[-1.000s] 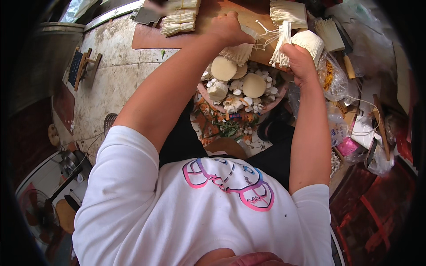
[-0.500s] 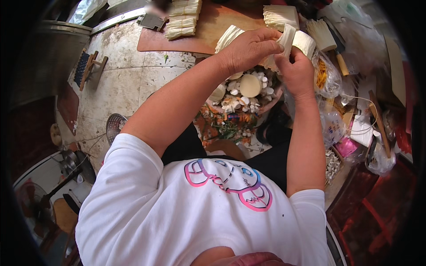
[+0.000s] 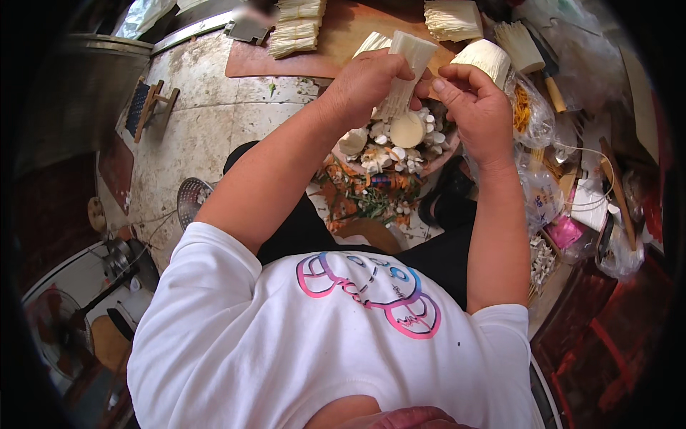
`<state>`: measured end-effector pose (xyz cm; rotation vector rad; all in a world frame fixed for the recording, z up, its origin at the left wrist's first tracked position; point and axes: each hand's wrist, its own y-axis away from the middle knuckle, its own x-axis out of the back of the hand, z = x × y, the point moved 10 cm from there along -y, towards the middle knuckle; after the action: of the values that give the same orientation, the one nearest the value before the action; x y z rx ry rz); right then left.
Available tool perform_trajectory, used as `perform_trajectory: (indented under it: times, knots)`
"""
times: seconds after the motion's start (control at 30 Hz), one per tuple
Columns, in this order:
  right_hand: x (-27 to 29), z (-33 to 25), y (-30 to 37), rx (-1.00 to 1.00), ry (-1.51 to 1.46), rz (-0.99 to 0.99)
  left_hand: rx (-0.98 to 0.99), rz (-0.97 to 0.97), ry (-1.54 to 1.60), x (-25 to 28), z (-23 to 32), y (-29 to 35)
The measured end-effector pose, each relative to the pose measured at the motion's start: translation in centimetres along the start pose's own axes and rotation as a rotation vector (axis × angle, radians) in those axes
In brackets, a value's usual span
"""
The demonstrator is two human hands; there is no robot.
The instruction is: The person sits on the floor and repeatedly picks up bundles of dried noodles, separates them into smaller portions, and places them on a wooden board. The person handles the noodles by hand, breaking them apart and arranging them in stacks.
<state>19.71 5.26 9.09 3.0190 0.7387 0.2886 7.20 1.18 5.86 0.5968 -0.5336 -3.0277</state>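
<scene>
My left hand [image 3: 368,84] is closed round an upright bunch of enoki mushrooms [image 3: 413,57], pale and thin-stemmed. Just right of it is my right hand [image 3: 477,107], with fingers loosely bent and thumb and forefinger slightly apart; I see nothing held there. Below both hands stands a pink basin [image 3: 444,159] with white mushroom trimmings and a round pale cut base [image 3: 407,131]. More enoki bunches lie beyond: a stack [image 3: 297,27] at the far left, one [image 3: 453,20] at the far right, another [image 3: 486,57] behind my right hand.
A reddish-brown board [image 3: 343,32] lies on the tiled floor under several bunches. On the right are a wooden-handled knife [image 3: 553,93], plastic bags [image 3: 536,193] and yellow bands [image 3: 523,111]. A small stool [image 3: 153,107] and a metal colander [image 3: 189,199] are at the left.
My left hand has moved left and slightly down with the enoki bunch. My right hand has come away from the bunch, its fingers now looser.
</scene>
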Motion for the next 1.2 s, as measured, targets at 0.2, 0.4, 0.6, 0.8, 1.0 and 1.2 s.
perform_trajectory:
  times: [0.2,0.4,0.6,0.8,1.0,1.2]
  knots:
    - [-1.0,0.9,-0.4,-0.123,-0.361,-0.160,0.122,-0.241,-0.086,-1.9,-2.1,0.3]
    - [-2.3,-0.2,-0.4,-0.072,-0.501,-0.272,0.109,-0.391,-0.068,-3.6,-0.7,1.3]
    - [-4.2,-2.1,0.9,-0.056,-0.443,-0.495,0.298,-0.538,-0.109,-4.7,-2.0,3.1]
    - [-3.1,-2.3,0.1,-0.033,-0.269,-0.328,0.124,-0.391,-0.034,-3.9,-1.4,1.6]
    - [-2.3,-2.6,-0.2,0.077,-0.145,-0.210,0.038,-0.251,-0.226,-2.0,-0.6,1.2]
    - [-2.2,-2.6,0.1,0.110,-0.109,-0.188,0.161,-0.292,-0.176,-2.7,-1.2,1.9]
